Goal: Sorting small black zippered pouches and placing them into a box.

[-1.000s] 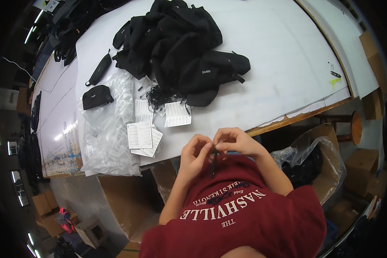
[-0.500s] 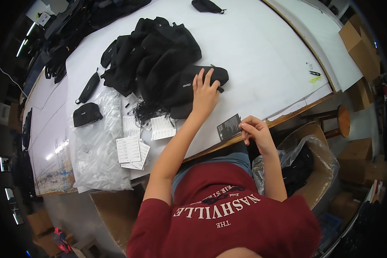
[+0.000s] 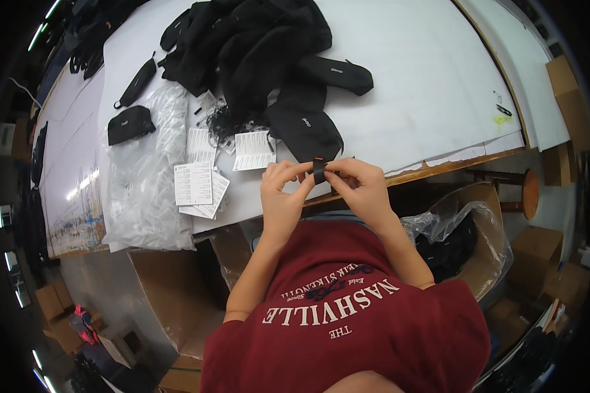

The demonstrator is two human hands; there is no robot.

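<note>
Left hand: the left hand is at the table's near edge, thumb and forefinger brought close together on the left side of a short black strap.
Right hand: the right hand faces it, thumb and forefinger pinching the strap's other side; its remaining fingers are curled.
Strap: between the two sets of fingertips, in front of the person, with a small orange bit at its top; whether it is joined to the pouch behind cannot be told.
Nearest pouch: a black pouch with a pale mark lies just beyond the strap, its rounded end toward the hands.
Second pouch: a long black pouch lies farther off, beside the heap.
Heap: black bags are piled loosely on the white table.
Cords: a tangle of thin black cords sits below the heap.
Papers: an open folded sheet lies near the cords; a stack of printed cards overlaps to its left.
Plastic: clear plastic bags spread along the table's left part, a small black case on top.
Right side: a wooden stool stands near a lined cardboard box.
</note>
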